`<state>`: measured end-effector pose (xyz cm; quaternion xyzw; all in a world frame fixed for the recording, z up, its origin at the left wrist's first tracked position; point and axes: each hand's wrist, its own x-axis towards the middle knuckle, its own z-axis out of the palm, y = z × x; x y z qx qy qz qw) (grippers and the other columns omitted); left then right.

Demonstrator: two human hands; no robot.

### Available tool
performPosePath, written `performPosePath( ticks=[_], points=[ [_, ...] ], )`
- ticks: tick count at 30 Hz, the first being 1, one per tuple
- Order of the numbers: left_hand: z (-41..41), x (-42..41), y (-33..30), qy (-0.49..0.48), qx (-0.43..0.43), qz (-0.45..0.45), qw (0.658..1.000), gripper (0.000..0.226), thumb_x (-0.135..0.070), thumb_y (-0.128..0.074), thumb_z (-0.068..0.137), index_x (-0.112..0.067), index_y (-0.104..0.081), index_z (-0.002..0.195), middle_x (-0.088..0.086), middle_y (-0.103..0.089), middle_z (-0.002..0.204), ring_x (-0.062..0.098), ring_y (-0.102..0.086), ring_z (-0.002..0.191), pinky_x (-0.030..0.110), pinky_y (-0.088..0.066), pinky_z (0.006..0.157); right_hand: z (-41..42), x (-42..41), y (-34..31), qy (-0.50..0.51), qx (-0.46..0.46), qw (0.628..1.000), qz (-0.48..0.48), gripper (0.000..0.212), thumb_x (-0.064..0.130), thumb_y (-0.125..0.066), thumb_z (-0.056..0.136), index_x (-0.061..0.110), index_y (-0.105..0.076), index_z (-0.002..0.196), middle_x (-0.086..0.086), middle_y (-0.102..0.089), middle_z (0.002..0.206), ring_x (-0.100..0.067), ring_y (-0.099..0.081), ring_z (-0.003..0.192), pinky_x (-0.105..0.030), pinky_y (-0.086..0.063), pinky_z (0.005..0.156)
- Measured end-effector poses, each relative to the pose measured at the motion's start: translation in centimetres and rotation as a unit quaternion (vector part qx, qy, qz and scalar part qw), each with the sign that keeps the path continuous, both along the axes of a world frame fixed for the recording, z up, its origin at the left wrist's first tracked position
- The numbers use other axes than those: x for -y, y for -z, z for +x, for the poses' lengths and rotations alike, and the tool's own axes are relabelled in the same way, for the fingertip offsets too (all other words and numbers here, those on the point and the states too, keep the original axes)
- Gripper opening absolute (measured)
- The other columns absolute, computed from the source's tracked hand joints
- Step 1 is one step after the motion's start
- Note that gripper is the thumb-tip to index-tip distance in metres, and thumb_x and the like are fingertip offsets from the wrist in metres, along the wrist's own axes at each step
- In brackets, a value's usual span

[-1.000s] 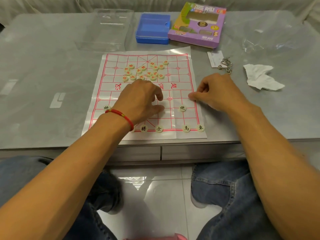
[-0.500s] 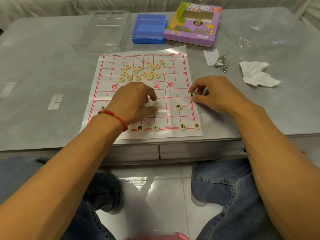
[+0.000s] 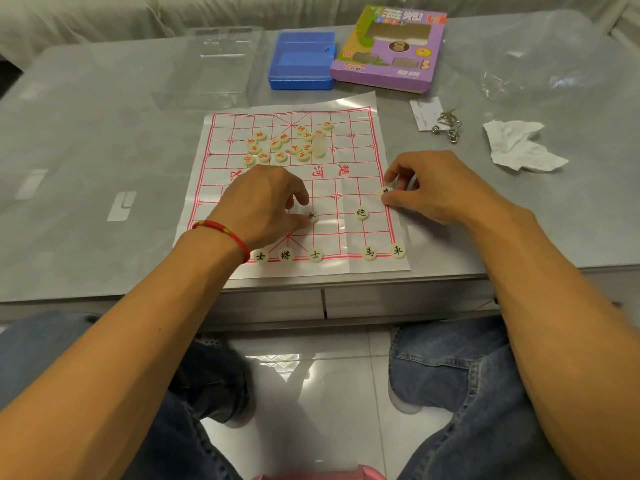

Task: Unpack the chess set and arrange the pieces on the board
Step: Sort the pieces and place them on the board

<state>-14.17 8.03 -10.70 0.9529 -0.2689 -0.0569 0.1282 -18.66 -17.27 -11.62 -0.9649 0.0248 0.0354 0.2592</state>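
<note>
A plastic sheet board (image 3: 360,140) with a red grid lies on the grey table. Several red-lettered round pieces (image 3: 280,145) are heaped on its far half. Black-lettered pieces stand on the near half: several in the near row (image 3: 370,252) and one cannon piece (image 3: 361,213). My left hand (image 3: 266,202), with a red bracelet at the wrist, rests on the board, its thumb and fingers pinching a black-lettered piece (image 3: 312,216). My right hand (image 3: 436,185) pinches another black-lettered piece (image 3: 385,191) at the board's right edge line.
At the table's far side sit a blue plastic box (image 3: 300,60), a purple cardboard package (image 3: 391,46) and a clear plastic tray (image 3: 214,64). Right of the board lie a small card (image 3: 424,114), metal rings (image 3: 448,128), a crumpled tissue (image 3: 516,147) and a clear bag (image 3: 533,64).
My right hand has curled its fingers round a black-lettered piece at the right edge. My left hand has shifted slightly, uncovering the piece at its fingertips.
</note>
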Motion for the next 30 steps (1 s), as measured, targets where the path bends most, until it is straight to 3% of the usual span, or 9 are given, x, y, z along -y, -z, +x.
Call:
performPosePath(
  ticks=[4, 8, 14, 22, 30],
  points=[
    [0.2, 1.0, 0.4, 0.015, -0.004, 0.010, 1.000, 0.034, -0.039, -0.072, 0.085, -0.016, -0.073, 0.112, 0.003, -0.071, 0.100, 0.019, -0.063, 0.085, 0.033, -0.056, 0.084, -0.1, 0.5, -0.3, 0.014, 0.014, 1.000, 0.002, 0.023, 0.037, -0.069, 0.091, 0.025, -0.064, 0.110, 0.008, -0.064, 0.099, -0.010, -0.060, 0.084, -0.028, -0.049, 0.075],
    [1.0, 2.2, 0.7, 0.038, 0.011, 0.019, 0.999, 0.023, -0.022, -0.073, 0.087, -0.015, -0.074, 0.110, 0.006, -0.073, 0.102, 0.021, -0.066, 0.088, 0.037, -0.058, 0.085, -0.1, 0.6, -0.3, 0.015, 0.011, 1.000, -0.010, 0.025, 0.036, -0.065, 0.094, 0.023, -0.065, 0.115, 0.005, -0.065, 0.106, -0.012, -0.061, 0.089, -0.029, -0.049, 0.078],
    [2.9, 4.9, 0.6, 0.090, 0.002, 0.006, 0.996, 0.026, -0.021, -0.070, 0.089, -0.016, -0.071, 0.115, 0.006, -0.069, 0.109, 0.014, -0.056, 0.088, 0.023, -0.047, 0.080, -0.1, 0.8, -0.6, 0.016, 0.030, 0.999, -0.006, 0.022, 0.035, -0.062, 0.096, 0.023, -0.067, 0.114, 0.005, -0.067, 0.106, -0.012, -0.060, 0.088, -0.027, -0.046, 0.076],
    [3.2, 5.0, 0.6, 0.101, -0.019, -0.006, 0.995, 0.048, -0.007, -0.070, 0.088, -0.020, -0.058, 0.133, 0.005, -0.067, 0.116, 0.015, -0.056, 0.093, 0.023, -0.044, 0.084, 0.1, 0.7, -0.7, 0.004, 0.044, 0.999, -0.001, 0.023, 0.032, -0.062, 0.096, 0.020, -0.068, 0.114, 0.003, -0.068, 0.107, -0.013, -0.060, 0.086, -0.027, -0.046, 0.076],
    [2.7, 4.6, 1.1, 0.079, -0.016, -0.043, 0.996, 0.049, -0.020, -0.071, 0.088, -0.019, -0.056, 0.135, 0.006, -0.066, 0.116, 0.013, -0.053, 0.088, 0.023, -0.046, 0.083, 0.1, 0.6, -0.5, 0.006, 0.042, 0.999, -0.007, 0.022, 0.031, -0.063, 0.095, 0.021, -0.068, 0.114, 0.004, -0.068, 0.106, -0.013, -0.061, 0.087, -0.029, -0.050, 0.078]
  ],
)
